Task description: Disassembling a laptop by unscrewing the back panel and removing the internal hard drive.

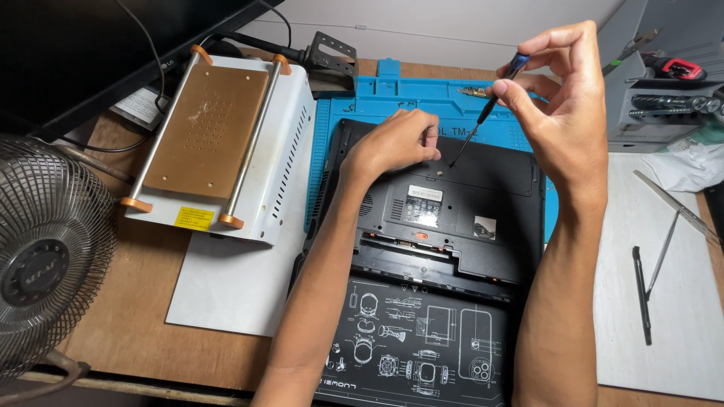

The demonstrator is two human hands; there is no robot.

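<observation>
Gripping a slim screwdriver [483, 113] between thumb and fingers, my right hand [562, 105] sets its tip down on the underside of a black laptop [452, 218], near its far edge. My left hand [396, 143], loosely curled, rests on the laptop beside the tip. The laptop lies upside down across a blue work mat [392, 94], a white heating plate machine [226, 143] to its left.

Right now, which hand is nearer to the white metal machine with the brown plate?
Left. The left hand rests on the black laptop underside, just right of the white machine. The right hand, holding a thin screwdriver, is farther right.
</observation>
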